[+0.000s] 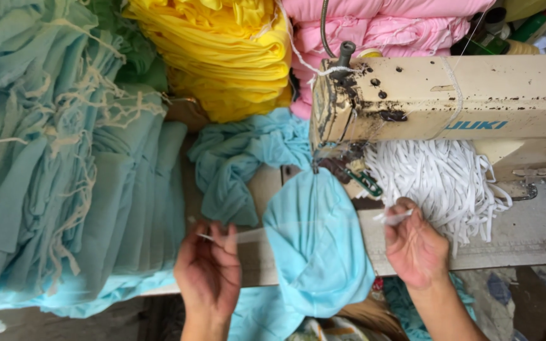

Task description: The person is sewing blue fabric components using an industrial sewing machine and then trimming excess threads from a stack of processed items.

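Elastic strip (pixel 254 235) stretches between left hand (pixel 208 275) and right hand (pixel 414 247).

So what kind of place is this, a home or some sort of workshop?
Most likely a small garment sewing workshop. A worn industrial sewing machine stands on the table, stacks of cut fabric in teal, yellow and pink lie around it, and a heap of white elastic strips lies by the right hand.

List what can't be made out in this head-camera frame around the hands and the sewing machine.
- Needle area: hidden under the worn cream sewing machine head and the light blue fabric piece.
- Thin white elastic strip: its middle is too faint against the fabric between the left hand and right hand.
- Pile of white elastic bands: top hidden beneath the machine.
- Machine's right end: cut off by the frame edge.
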